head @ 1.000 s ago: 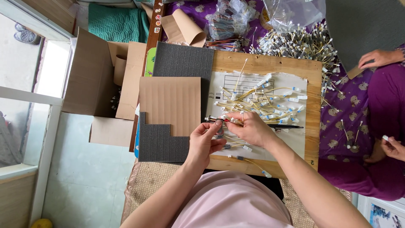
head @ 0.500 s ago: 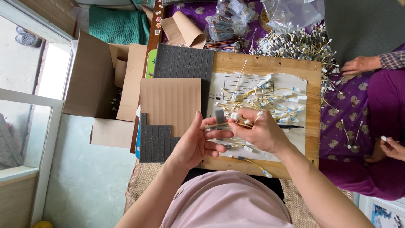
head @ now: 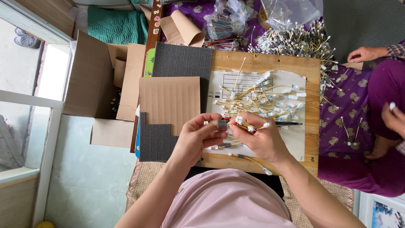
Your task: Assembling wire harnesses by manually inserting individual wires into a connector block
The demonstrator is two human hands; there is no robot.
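Small grey sleeve (head: 222,124) on yellow wire (head: 249,126), pinched between left hand (head: 198,137) and right hand (head: 259,137).

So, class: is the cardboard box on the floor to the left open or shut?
Open. The cardboard box has its flaps spread outward, leaving the inside exposed. What it holds is too dark to make out.

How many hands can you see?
4. The left hand and right hand meet over the wooden board, pinching small wires. Another person's two hands sit at the right edge: one upper, one lower, partly cut off.
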